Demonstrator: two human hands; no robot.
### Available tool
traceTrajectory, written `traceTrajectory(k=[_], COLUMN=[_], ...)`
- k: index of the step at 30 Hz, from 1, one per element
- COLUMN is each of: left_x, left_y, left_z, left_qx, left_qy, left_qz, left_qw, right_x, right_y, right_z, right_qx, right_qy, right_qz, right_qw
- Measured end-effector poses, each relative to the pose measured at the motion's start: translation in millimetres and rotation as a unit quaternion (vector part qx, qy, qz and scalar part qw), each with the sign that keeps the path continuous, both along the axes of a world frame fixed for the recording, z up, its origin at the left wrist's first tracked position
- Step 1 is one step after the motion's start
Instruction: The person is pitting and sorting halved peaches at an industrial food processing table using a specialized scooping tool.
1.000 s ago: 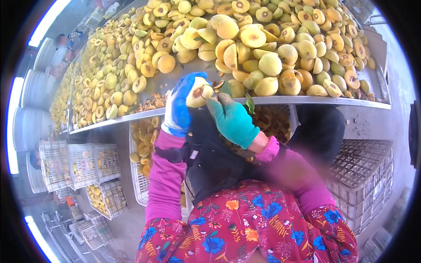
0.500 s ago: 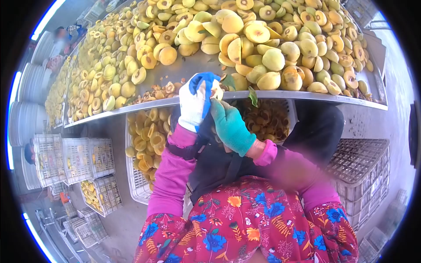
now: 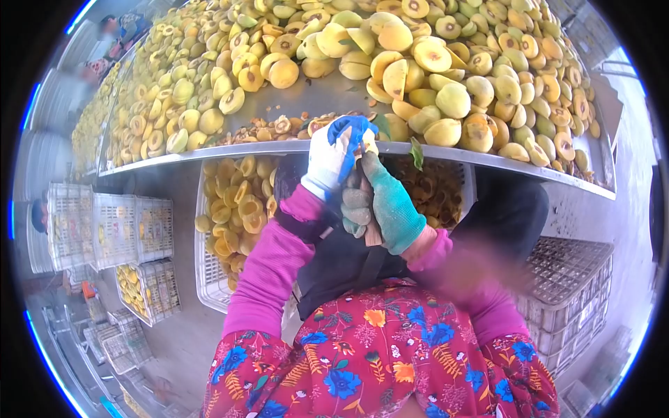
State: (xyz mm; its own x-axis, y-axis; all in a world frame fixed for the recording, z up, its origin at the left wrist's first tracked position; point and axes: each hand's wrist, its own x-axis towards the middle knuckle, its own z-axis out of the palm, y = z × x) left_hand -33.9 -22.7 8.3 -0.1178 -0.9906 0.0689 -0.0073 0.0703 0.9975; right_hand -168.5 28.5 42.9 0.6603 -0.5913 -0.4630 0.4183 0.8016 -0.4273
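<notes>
My left hand, in a white glove with blue fingers, is closed around a yellow peach half, mostly hidden by the fingers. In a green glove with greyish fingers, my right hand grips a tool with a wooden handle. The tool's upper end meets the fruit, but its tip cannot be made out. Both hands are together at the front rim of a metal table. Cut and pitted peaches are heaped on it, with pits and scraps along the near edge.
Below the rim, a white crate holds peach halves on the left; brownish scraps lie on the right. Stacked crates stand at right, more crates at left. A leaf hangs over the rim.
The view has shifted a little. My right hand has turned, so its curled fingers and the wooden handle now show. Both hands stay together at the fruit.
</notes>
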Motion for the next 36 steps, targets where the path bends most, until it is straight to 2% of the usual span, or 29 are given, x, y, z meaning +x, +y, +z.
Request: traceTrajectory(k=[1,2,3,5,6,7,8,9,11,12,13,14,15,17,19,20,21,22,23,25,26,27,29,30,31,33,34,36], left_x=[0,1,3,7,10,10,9,7,9,13,26,17,14,4,-1,-7,-1,4,13,75,124,157,157,159,155,167,168,169], left_y=[1,3,4,4,3,5,7,10,15,18,22,30,32,48,63,69,73,81,91,117,133,137,122,102,82,46,49,65], left_z=[-1,-2,0,8,10,10,10,8,4,5,9,1,3,0,0,3,2,4,9,-1,-28,-50,-33,-42,-39,-94,-103,-116], left_qx=[-0.009,-0.016,-0.014,-0.061,-0.086,-0.087,-0.078,-0.067,-0.056,-0.016,0.017,0.006,0.032,0.063,0.006,0.113,0.145,0.08,0.016,0.05,0.103,0.147,0.105,0.071,0.008,0.063,0.061,-0.02], left_qy=[-0.031,-0.064,-0.064,-0.138,-0.197,-0.195,-0.123,-0.05,-0.06,-0.032,-0.009,0.086,0.128,0.212,0.183,0.368,0.476,0.346,0.203,0.016,-0.222,-0.446,-0.69,-0.65,-0.638,-0.675,-0.673,-0.674], left_qz=[0.026,0.05,0.054,0.013,0.011,0.016,0.01,0.002,0.009,-0.015,-0.024,-0.025,-0.022,0.045,0.103,0.139,0.124,0.189,0.248,0.351,0.343,0.316,0.259,0.254,0.208,0.059,0.061,0.091], left_qw=[0.999,0.997,0.996,0.988,0.977,0.977,0.989,0.997,0.997,0.999,1.0,0.996,0.991,0.974,0.978,0.912,0.858,0.915,0.947,0.935,0.907,0.824,0.667,0.713,0.741,0.732,0.734,0.733], right_x=[3,5,6,8,9,12,15,16,14,6,1,1,2,-4,-7,-8,-7,-3,-2,-13,-21,-33,-40,-42,-38,-20,-19,-23], right_y=[-1,-1,0,4,6,6,6,7,11,13,10,7,8,10,11,14,18,21,24,21,17,7,11,11,15,15,13,10], right_z=[0,0,-1,-3,-2,-1,0,0,-2,-7,-15,-22,-17,-12,-11,-10,-8,-3,-5,-10,-29,-73,-105,-122,-111,-74,-69,-64], right_qx=[0.035,0.035,0.018,-0.018,-0.018,0.038,0.094,0.093,0.089,0.092,0.118,0.147,0.15,0.186,0.185,0.176,0.168,0.142,0.147,0.121,0.124,0.188,0.258,0.328,0.332,0.147,0.123,0.119], right_qy=[-0.062,-0.062,-0.018,0.073,0.075,-0.008,-0.093,-0.092,-0.116,-0.114,-0.229,-0.338,-0.36,-0.305,-0.274,-0.288,-0.303,-0.268,-0.27,-0.207,-0.12,-0.111,0.013,-0.048,-0.042,0.048,0.065,0.061], right_qz=[-0.028,-0.023,-0.013,0.007,0.011,-0.001,-0.012,-0.008,-0.005,0.0,0.061,0.121,0.123,0.146,0.179,0.217,0.255,0.27,0.28,0.195,0.157,0.132,0.085,0.109,0.105,0.121,0.123,0.104], right_qw=[0.997,0.997,1.0,0.997,0.997,0.999,0.991,0.991,0.989,0.989,0.964,0.922,0.913,0.922,0.927,0.916,0.903,0.914,0.909,0.951,0.972,0.967,0.962,0.937,0.937,0.981,0.983,0.985])
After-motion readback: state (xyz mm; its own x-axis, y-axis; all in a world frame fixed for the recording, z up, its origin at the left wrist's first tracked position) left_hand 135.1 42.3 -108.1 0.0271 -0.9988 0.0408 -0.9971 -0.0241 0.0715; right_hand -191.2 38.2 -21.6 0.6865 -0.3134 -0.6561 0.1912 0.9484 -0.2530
